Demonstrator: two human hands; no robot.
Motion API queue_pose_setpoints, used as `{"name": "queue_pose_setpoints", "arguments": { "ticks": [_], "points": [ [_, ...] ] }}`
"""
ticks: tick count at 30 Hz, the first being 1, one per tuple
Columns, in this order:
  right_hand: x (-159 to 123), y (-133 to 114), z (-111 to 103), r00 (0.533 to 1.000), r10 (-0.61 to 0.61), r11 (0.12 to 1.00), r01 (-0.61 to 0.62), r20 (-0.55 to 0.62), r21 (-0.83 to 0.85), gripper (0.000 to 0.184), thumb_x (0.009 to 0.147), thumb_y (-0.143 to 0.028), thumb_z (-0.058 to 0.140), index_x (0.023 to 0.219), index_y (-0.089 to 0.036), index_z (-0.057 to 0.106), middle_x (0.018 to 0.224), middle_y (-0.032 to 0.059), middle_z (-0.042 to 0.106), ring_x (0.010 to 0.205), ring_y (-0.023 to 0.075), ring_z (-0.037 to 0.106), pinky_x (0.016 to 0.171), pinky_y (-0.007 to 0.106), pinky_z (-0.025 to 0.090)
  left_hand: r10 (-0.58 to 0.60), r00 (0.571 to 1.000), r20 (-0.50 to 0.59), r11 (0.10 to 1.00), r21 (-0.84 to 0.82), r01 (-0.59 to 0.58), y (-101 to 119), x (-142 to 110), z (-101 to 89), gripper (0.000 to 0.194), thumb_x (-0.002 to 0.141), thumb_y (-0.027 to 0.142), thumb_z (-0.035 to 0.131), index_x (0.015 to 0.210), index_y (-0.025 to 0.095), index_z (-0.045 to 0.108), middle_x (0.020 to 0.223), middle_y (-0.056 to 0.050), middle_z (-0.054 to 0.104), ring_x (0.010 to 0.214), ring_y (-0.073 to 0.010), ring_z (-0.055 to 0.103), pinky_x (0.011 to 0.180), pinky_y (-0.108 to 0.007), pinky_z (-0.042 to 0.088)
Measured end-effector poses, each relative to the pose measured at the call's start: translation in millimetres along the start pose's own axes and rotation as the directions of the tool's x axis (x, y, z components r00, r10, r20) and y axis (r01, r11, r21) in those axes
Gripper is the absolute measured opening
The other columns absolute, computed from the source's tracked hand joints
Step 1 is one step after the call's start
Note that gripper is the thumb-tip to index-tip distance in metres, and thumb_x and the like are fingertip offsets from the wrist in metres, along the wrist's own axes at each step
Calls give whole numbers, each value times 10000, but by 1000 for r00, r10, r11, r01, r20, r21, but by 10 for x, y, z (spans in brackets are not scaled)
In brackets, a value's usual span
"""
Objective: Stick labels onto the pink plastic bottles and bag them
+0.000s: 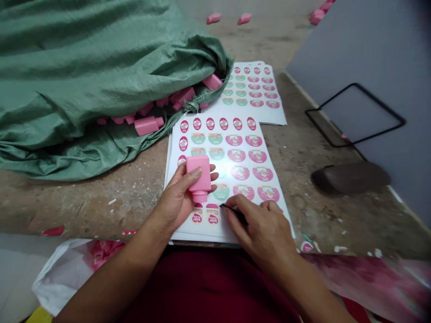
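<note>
My left hand [174, 197] is closed around a small pink plastic bottle [198, 172], thumb across its flat face and neck pointing toward me. Under it lies a stack of white sticker sheets [198, 232] printed with pink and green oval labels and small "BABY" labels near the front edge. Over the sheet's front right part, my right hand [259, 222] pinches a thin dark pointed tool [238, 212]; its tip touches or hovers just above the paper beside the small labels. Whether it is tweezers or a blade I cannot tell.
A large green woven sack [111, 67] spills several pink bottles [148, 125] at the left. More sticker sheets [249, 114] lie behind. At the right are a black wire frame [353, 85] and a dark brown oblong object [352, 177]. Two bottles [244, 18] lie far back.
</note>
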State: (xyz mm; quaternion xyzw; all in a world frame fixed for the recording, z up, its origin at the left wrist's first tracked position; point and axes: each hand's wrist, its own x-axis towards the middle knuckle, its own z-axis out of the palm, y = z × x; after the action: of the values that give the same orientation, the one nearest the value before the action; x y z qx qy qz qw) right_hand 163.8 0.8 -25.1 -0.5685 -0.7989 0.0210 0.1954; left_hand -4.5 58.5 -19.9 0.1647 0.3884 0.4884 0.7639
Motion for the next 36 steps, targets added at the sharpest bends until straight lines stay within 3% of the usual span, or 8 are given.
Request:
{"name": "queue_pose_setpoints", "arguments": {
  "ticks": [6, 9, 14, 18, 22, 27, 32, 36],
  "points": [
    [50, -22, 51, 999, 37, 999, -37, -21, -7, 239, 916, -349, 564, 734, -208, 626, 540, -5, 600, 481, 164, 364, 583, 297, 260, 15, 1000, 22, 1000, 14, -16, -4, 3, -3, 355, 815, 235, 703, 1141, 153, 588, 1117, -121, 717, 1048, -272, 694, 908, -413, 556],
    [75, -4, 15, 977, 194, 961, -207, 90, 184, 256, 855, -410, 612, 680, -224, 593, 553, -11, 595, 515, 160, 420, 584, 294, 284, 20, 999, 29, 1000, 13, -20, -10, -3, -16, 372, 817, 235, 702, 1160, 154, 583, 1111, -123, 721, 1037, -269, 699, 911, -414, 553],
    [140, 23, -136, 833, 389, 599, -553, 392, 580, 289, 791, -464, 625, 653, -229, 530, 580, -35, 516, 552, 133, 462, 551, 266, 352, 15, 1000, 22, 999, 28, -16, -6, -20, -17, 375, 801, 244, 717, 1139, 163, 576, 1089, -116, 718, 1025, -261, 697, 876, -386, 553],
    [192, 62, -200, 812, 408, 415, -571, 416, 708, 329, 758, -493, 664, 638, -225, 517, 531, -46, 462, 507, 115, 419, 481, 246, 328, 32, 999, -2, 994, 100, -32, 12, -64, 31, 403, 759, 262, 770, 1103, 187, 575, 1079, -82, 701, 997, -234, 692, 797, -307, 538],
    [273, 58, -287, 769, 430, 304, -617, 473, 726, 331, 769, -499, 665, 653, -223, 522, 503, -61, 441, 448, 91, 381, 435, 227, 316, -20, 1000, 19, 989, 148, 17, 19, -149, 97, 444, 816, 447, 728, 1168, 231, 566, 1072, -70, 698, 901, -187, 678, 725, -268, 512],
    [377, -8, -408, 758, 457, 279, -619, 465, 735, 340, 752, -504, 688, 647, -224, 526, 518, -65, 413, 442, 86, 354, 384, 212, 290, -74, 997, 19, 981, 179, 70, -16, -222, 124, 537, 861, 624, 589, 1221, 226, 601, 997, -63, 694, 694, -117, 592, 515, -197, 397],
    [412, -30, -395, 756, 476, 242, -603, 449, 760, 321, 756, -474, 701, 653, -219, 536, 513, -71, 438, 422, 77, 362, 384, 204, 312, -86, 994, 68, 992, 99, 79, -76, -240, 104, 464, 905, 579, 556, 1200, 225, 610, 1117, -65, 682, 962, -168, 638, 795, -258, 497],
    [426, 22, -339, 802, 425, 299, -563, 421, 771, 330, 761, -476, 702, 647, -220, 529, 508, -63, 471, 426, 87, 400, 407, 216, 343, -76, 989, 129, 993, 101, 63, -103, -243, 120, 459, 923, 559, 539, 1225, 215, 566, 1114, -78, 677, 976, -204, 657, 836, -321, 502]
  ]
}}
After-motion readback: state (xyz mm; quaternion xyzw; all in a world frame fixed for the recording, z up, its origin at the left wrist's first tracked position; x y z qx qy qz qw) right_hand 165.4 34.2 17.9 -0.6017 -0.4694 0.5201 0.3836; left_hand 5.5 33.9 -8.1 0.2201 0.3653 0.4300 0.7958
